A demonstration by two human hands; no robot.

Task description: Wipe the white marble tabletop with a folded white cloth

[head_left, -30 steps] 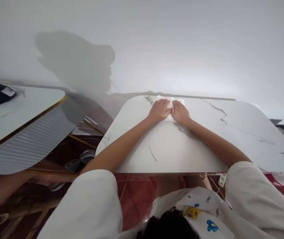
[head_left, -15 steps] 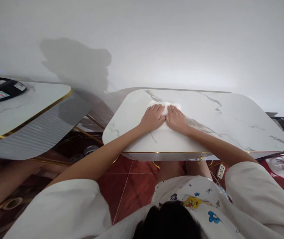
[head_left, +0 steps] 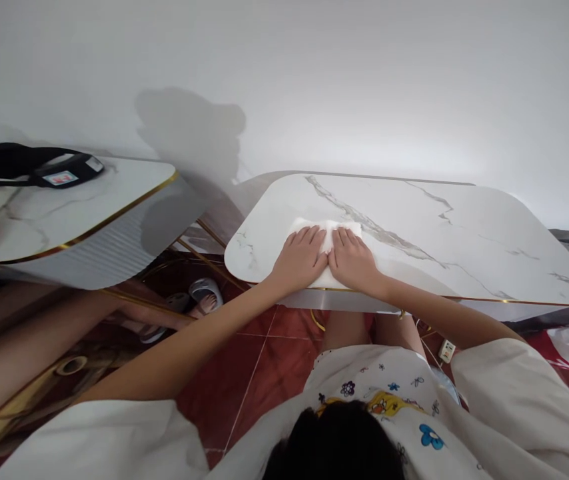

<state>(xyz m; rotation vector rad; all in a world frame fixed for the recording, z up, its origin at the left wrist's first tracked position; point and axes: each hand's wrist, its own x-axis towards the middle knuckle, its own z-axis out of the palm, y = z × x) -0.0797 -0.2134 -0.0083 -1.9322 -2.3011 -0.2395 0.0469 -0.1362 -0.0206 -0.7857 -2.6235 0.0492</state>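
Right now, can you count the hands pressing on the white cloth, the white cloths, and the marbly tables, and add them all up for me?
Hands: 2 (left hand, right hand)
White cloth: 1
Marbly tables: 2 (front table, side table)
Total: 5

Tabletop (head_left: 414, 227): smooth, marble-veined | edging (head_left: 504, 301): glossy, metal-look | white sheet (head_left: 328, 236): matt

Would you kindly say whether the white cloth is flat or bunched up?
Flat: the white cloth lies against the tabletop under the left hand and right hand, its far edge spread out.
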